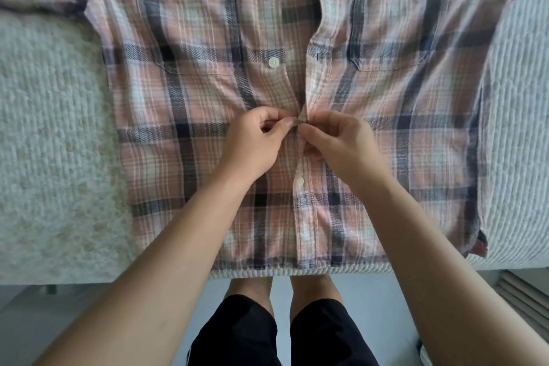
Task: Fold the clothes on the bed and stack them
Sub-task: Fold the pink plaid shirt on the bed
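Both hands met at the centre of the view, on the front opening of a pink, white and navy plaid shirt (208, 116). The left hand (252, 142) pinched the button-side edge between thumb and curled fingers. The right hand (338, 142) pinched the facing buttonhole edge, so the two edges touched between the fingertips. Whether a button sat between them could not be told.

The shirt lay flat and face up on the bed (44, 157), collar toward twelve o'clock and hem toward six o'clock at the bed's near edge. Toward twelve o'clock from the hands the opening gaped, with two white buttons (273, 62) undone. Toward six o'clock one button (299, 181) was fastened. Chest pockets sat at ten and two o'clock.

A fuzzy pale blanket (59, 217) covered the bed at nine o'clock, and a ribbed white bedspread (520, 128) lay at three o'clock. At six o'clock were the person's black shorts (237, 333) and a grey floor (386, 306).
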